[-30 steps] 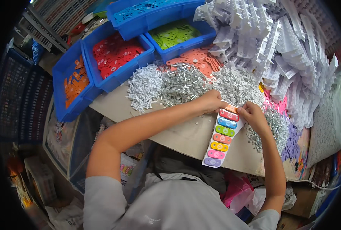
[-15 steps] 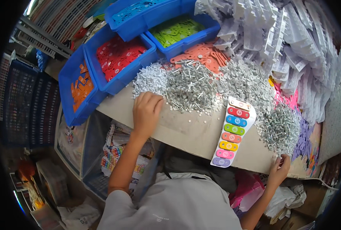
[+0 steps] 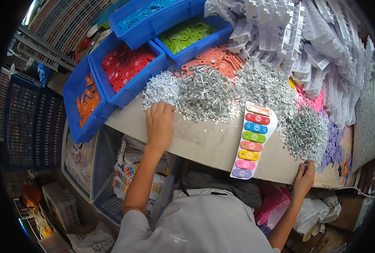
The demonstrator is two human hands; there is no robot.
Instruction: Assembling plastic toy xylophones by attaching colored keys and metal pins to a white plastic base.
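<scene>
At the near edge of a pile of small white plastic pieces (image 3: 159,86), my left hand (image 3: 159,125) has its fingers together and bent down; what they hold, if anything, is hidden. Over the table's front edge at the right, my right hand (image 3: 305,177) is closed in a pinch beside a heap of small metal pins (image 3: 307,133); anything in the fingertips is too small to name. Between the hands lies a toy xylophone (image 3: 251,141), a white tapered base bearing a column of coloured bars. Neither hand touches it.
Blue bins hold orange pieces (image 3: 88,101), red pieces (image 3: 124,63), green pieces (image 3: 187,34) and blue pieces (image 3: 147,16). Behind are heaps of longer metal pins (image 3: 206,92), grey washers (image 3: 259,86) and stacked white bases (image 3: 318,38). Purple pieces (image 3: 333,145) lie far right.
The view has shifted slightly. My left hand stays by the white pieces, its fingers drawn closer together. My right hand stays by the pin heap, its fingers more closed.
</scene>
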